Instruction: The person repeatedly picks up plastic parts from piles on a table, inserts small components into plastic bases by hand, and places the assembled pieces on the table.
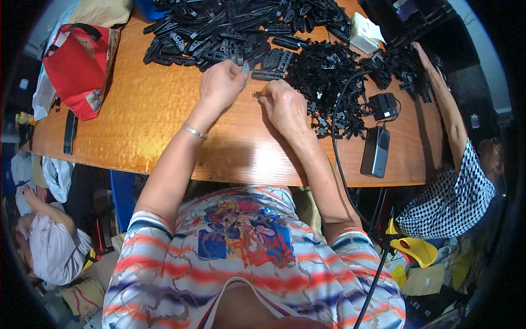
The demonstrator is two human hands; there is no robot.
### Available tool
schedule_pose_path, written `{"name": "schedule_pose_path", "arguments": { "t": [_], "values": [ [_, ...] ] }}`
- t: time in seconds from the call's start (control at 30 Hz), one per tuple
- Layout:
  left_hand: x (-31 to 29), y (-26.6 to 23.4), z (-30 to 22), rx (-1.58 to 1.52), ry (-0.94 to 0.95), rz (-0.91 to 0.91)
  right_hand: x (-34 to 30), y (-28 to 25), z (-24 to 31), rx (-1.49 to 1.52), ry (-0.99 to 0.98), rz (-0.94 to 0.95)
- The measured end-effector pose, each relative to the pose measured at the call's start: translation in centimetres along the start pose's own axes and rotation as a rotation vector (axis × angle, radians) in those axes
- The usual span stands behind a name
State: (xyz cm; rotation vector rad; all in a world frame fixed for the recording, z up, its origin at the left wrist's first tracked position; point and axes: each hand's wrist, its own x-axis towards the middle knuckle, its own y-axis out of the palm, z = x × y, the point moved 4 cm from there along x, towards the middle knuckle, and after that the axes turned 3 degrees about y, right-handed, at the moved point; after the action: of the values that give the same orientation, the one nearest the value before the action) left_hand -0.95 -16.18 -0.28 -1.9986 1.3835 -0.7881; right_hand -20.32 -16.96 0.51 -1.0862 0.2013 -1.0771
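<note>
My left hand (222,82) is closed in a pinch at the near edge of a pile of long black plastic parts (219,35). A small greyish piece (246,68) shows at its fingertips, too blurred to name. To its right, my right hand (285,104) has thumb and forefinger pressed together on a small dark piece (256,95). Beside that hand lies a heap of small black plastic clips (323,68). A few long black parts (267,75) lie just beyond my right hand, between the two heaps.
On the wooden table (131,126) stand a red bag (76,71) and a black bar (70,131) at left. A grey power bank (376,152), black adapter (383,105), cable (335,129) and white box (366,33) are at right. A co-worker's arm (449,104) reaches in there.
</note>
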Motion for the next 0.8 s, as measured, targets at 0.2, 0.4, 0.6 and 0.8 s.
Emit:
{"name": "schedule_pose_path", "arguments": {
  "t": [0.2, 0.4, 0.6, 0.8],
  "values": [
    [-4.3, 0.1, 2.8, -1.189, -0.333, 0.232, 0.7, -1.2, 3.0, 0.424, 0.096, -0.208],
    [-5.5, -1.2, 3.1, -1.537, -0.254, 0.294, 0.9, -0.9, 6.5, 0.473, -0.029, -0.301],
    [-6.0, -2.4, 3.7, -1.539, -0.189, 0.243, 0.9, -0.2, 7.6, 0.488, -0.092, -0.306],
    [-6.1, -2.8, 4.1, -1.533, -0.158, 0.23, 0.9, 0.4, 7.9, 0.514, -0.096, -0.304]
  ]
}}
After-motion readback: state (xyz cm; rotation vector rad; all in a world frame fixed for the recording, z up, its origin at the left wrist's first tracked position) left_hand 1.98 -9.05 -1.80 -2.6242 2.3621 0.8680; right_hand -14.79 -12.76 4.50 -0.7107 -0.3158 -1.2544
